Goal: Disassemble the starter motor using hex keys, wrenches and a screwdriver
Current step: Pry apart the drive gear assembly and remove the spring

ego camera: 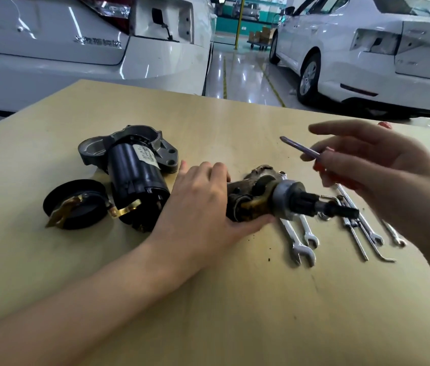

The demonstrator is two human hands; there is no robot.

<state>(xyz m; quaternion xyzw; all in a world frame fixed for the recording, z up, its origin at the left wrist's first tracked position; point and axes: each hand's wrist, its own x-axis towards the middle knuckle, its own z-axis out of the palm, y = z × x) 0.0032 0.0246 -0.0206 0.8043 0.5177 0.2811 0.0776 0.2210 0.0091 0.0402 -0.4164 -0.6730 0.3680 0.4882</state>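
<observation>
Greasy armature assembly (pixel 266 196) sits mid-desk (pixel 235 299), just right of motor housing (pixel 134 175). My left hand (pixel 203 207) grips it, right hand's (pixel 367 165) fingers pinch screwdriver (pixel 298 147) above. I'd say grease could let it slip onto wrenches (pixel 301 241).

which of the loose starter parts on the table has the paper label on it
The black cylindrical motor body, lying on its side just left of the left hand. The round black end cap and the greasy pinion assembly carry no label.
</observation>
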